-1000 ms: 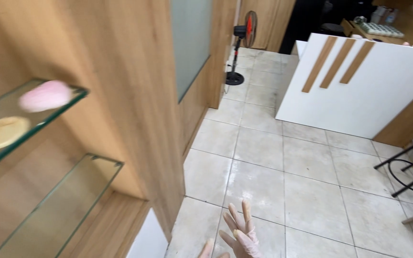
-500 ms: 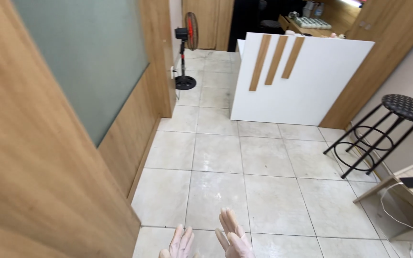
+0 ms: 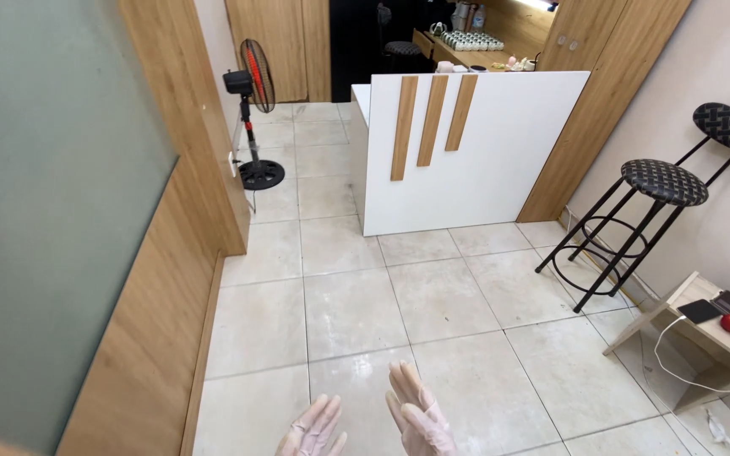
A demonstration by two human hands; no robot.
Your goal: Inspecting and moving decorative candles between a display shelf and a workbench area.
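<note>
A tiled floor runs open between a wood-panelled wall and a white counter, with two black stools pushed against the right wall, leaving the way free. At the bottom edge, the gloved left hand and right hand hang with fingers spread, holding nothing, nearest the floor tiles.

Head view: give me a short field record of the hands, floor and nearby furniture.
left hand: gloved, fingers spread, holds nothing
right hand: gloved, fingers straight, holds nothing
floor: pale square tiles
white counter: three slanted wood strips on its front
bar stools: two, black, by the right wall
standing fan: black with red blades, by the wood-panelled wall
low table: dark phone, two red fruits
</note>
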